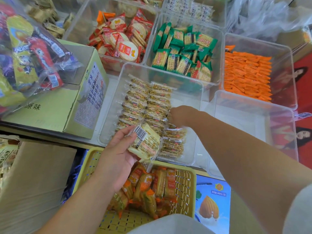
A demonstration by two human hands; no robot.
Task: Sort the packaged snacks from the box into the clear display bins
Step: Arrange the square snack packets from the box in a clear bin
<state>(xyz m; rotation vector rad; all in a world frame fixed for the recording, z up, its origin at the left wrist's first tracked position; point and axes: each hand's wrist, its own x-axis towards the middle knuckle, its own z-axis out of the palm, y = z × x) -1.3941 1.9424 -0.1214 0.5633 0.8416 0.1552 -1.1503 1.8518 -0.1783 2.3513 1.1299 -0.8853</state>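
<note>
Hidden: the right hand (179, 114) reaches into the clear bin (200, 98). Its fingers are buried among the packet rows (143, 102), so I cannot tell its grip.
Around: a yellow basket (184, 186) of orange packs sits beneath the left hand (118, 156).
Packet: the left hand pinches the snack packet (146, 144) just short of the right hand, barcode up, slanting far-left to near-right.

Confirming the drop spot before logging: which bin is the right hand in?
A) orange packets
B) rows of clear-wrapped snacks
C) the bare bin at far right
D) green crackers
B: the right hand reaches among the rows of clear-wrapped snacks in the near clear bin; the left hand holds spare packets.
</note>
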